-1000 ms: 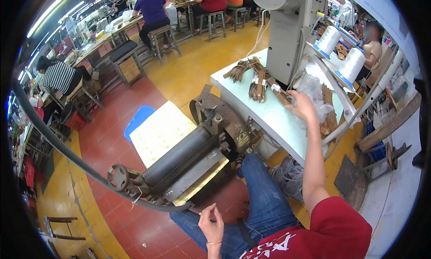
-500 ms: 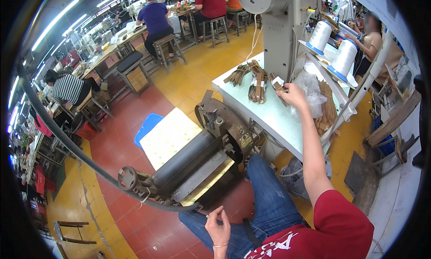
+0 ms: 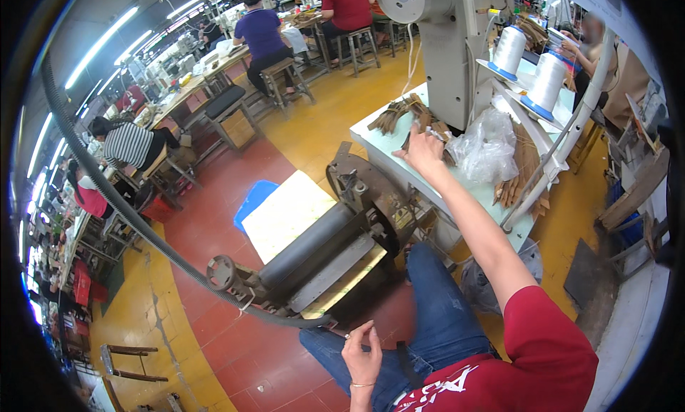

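My right hand (image 3: 424, 154) reaches over the pale worktable (image 3: 382, 137), thumb and forefinger apart, at the bundles of brown strips. One bundle (image 3: 389, 118) lies at the table's left corner. Another bundle (image 3: 419, 112) sits just beyond my fingertips, partly covered by them. A further bundle (image 3: 440, 131) lies to the right of my fingers, against the machine's base. Low in front of me, above my thigh, my left hand (image 3: 362, 358) is closed with the fingertips drawn together. Whatever it may hold is hidden.
A roller machine (image 3: 307, 248) stands before my knees, a yellowish sheet (image 3: 289, 216) behind it. On the worktable are a grey machine column (image 3: 449, 69), crumpled clear plastic (image 3: 485, 146) and loose brown strips (image 3: 524, 173). White thread cones (image 3: 546, 87) stand right. A ribbed hose (image 3: 121, 216) crosses the left side.
My right hand has moved left from the labelled bundle by the machine column to the middle bundle, and its fingers have spread. My left hand keeps its pose. The view has shifted slightly.
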Motion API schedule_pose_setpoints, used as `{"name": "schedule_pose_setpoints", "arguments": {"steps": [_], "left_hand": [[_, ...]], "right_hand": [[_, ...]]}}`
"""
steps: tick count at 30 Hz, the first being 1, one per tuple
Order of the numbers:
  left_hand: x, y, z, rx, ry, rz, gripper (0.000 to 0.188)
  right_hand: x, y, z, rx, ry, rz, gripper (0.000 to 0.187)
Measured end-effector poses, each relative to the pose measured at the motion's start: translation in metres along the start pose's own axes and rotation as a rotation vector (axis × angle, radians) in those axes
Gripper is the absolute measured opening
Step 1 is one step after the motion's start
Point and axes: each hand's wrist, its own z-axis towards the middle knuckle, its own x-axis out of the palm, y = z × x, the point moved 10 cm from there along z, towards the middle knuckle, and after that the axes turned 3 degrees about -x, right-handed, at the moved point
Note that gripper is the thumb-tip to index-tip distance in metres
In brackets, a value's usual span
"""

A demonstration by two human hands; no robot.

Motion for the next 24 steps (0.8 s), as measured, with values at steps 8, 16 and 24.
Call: {"name": "schedule_pose_setpoints", "arguments": {"steps": [8,16,24], "left_hand": [[-0.009,0.020,-0.014,-0.063,-0.001,-0.038,0.016],[-0.017,-0.051,0.008,0.240,-0.180,0.219,0.067],[0.040,-0.078,0.041,0.276,0.328,0.002,0.064]], "right_hand": [[-0.006,-0.034,-0.015,0.048,-0.107,0.402,0.046],[-0.030,-0.015,-0.150,0.072,0.508,1.806,0.039],[-0.032,0.061,-0.318,-0.104,1.285,1.708,0.058]]}}
